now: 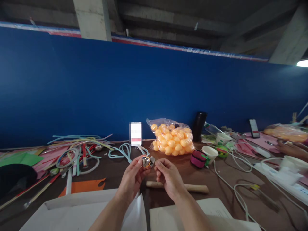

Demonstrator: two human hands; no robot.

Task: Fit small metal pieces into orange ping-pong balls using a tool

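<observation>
Out in front of me, above the table, my left hand (135, 171) is closed on a small shiny silver round piece with an orange edge (145, 161). Just right of it, my right hand (166, 173) has thumb and forefinger pinched together; whatever sits between them is too small to make out. A small greyish bit (152, 161) shows between the two hands, and I cannot tell which one has it. Behind the right hand a wooden stick (196, 188) lies on the table. A clear bag of orange balls (172, 139) stands beyond the hands.
Tangled coloured tubes (79, 157) and an orange sheet (83, 187) lie left. White paper (79, 211) is under my forearms. To the right are a purple pouch (198, 158), paper cup (210, 154), black bottle (200, 126), cables and a power strip (284, 183). Another person's hand (292, 149) is far right.
</observation>
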